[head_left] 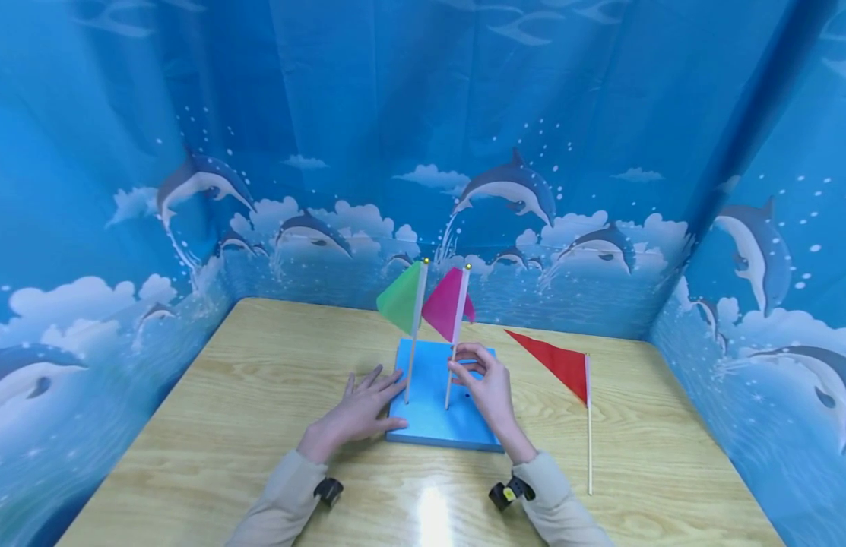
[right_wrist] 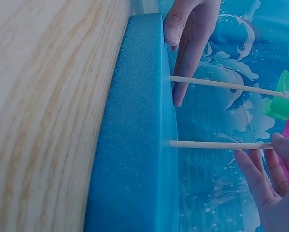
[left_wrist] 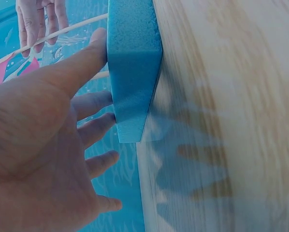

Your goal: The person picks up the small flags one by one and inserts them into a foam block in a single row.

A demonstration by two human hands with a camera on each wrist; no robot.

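Note:
A blue foam block (head_left: 436, 427) lies on the table. The green flag (head_left: 402, 300) stands upright on a thin stick in its left part. To the right, the magenta flag (head_left: 445, 307) stands with its stick's lower end in the block, as the right wrist view shows. My right hand (head_left: 489, 389) pinches that stick between thumb and fingers, just below the cloth. With fingers spread and fairly straight, my left hand (head_left: 361, 409) rests on the block's left edge. A small dark hole (head_left: 467, 394) shows in the foam by my right hand.
A red flag (head_left: 566, 371) on its stick lies flat on the wooden table (head_left: 279, 365), right of the block. A blue curtain (head_left: 368, 114) printed with dolphins closes off the back and both sides.

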